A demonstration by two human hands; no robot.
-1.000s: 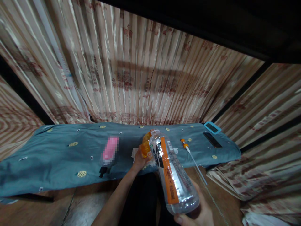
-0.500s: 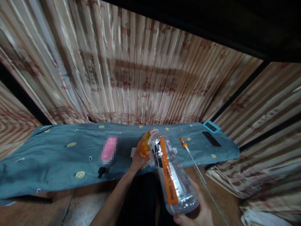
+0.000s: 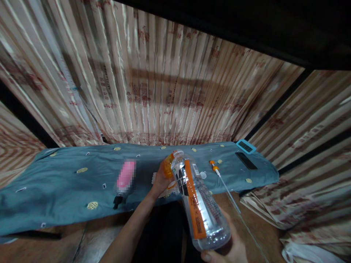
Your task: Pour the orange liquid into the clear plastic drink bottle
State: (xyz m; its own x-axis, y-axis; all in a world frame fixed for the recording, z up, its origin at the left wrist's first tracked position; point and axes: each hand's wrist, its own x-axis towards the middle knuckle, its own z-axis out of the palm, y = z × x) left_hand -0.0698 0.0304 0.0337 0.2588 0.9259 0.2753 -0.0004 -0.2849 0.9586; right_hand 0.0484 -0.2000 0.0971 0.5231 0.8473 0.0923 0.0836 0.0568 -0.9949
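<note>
Low in the centre of the frame, the right hand (image 3: pixel 227 252) grips the base of a large clear bottle (image 3: pixel 199 202), tilted so its open neck points up and away toward a small orange bottle (image 3: pixel 168 168). The left hand (image 3: pixel 158 182) wraps that orange bottle, holding it at the near edge of the blue cloth (image 3: pixel 68 186) on the tabletop. The 2 mouths sit touching or just apart; the view is too blurred to tell which.

The clear bottle is thin plastic with an orange label and looks nearly empty (only a little liquid seems to pool at its base), so it should be light but easy to dent under a hard squeeze. Held by the base alone, its long body would swing readily; a grip nearer the labelled middle would steady the neck. The orange bottle is small and stiffer, and a full wrap round its body suits it.

On the cloth, a pink item (image 3: pixel 124 179) lies left of centre, a thin white rod (image 3: pixel 223 184) with an orange end right of the bottles, and a phone (image 3: pixel 246 161) at the right.
</note>
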